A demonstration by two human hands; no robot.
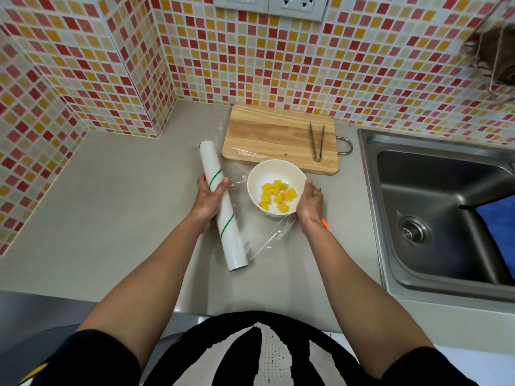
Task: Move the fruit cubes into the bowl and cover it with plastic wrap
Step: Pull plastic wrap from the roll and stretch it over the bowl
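Fruit cubes (277, 196), yellow and about a dozen, lie inside a white bowl (257, 176). The bowl stands on a grey bench (111, 207), roughly midway between its back wall and its front edge, just in front of the near edge of a wooden board (267, 135).

Head view: the left hand (207, 201) grips a white roll (221, 207) of plastic wrap, fingers and thumb curled round its middle. The roll lies slanted just left of the bowl, its far end pointing toward the back wall and its near end toward the front edge. A clear sheet (267, 235) of wrap runs from the roll toward the right, under and around the bowl, and it wrinkles on the bench in front of the bowl. The bowl's top is uncovered.

The right hand (309, 204) is curled against the bowl's right side, holding it; whether it also pinches the sheet cannot be told. Something orange (324, 224) shows just beside the right wrist.

Metal tongs (317, 142) lie on the board's right part. A steel sink (434, 207) is set into the bench's right end, with a blue cloth (498, 221) inside it at the right edge. The walls behind are red and yellow mosaic tile.
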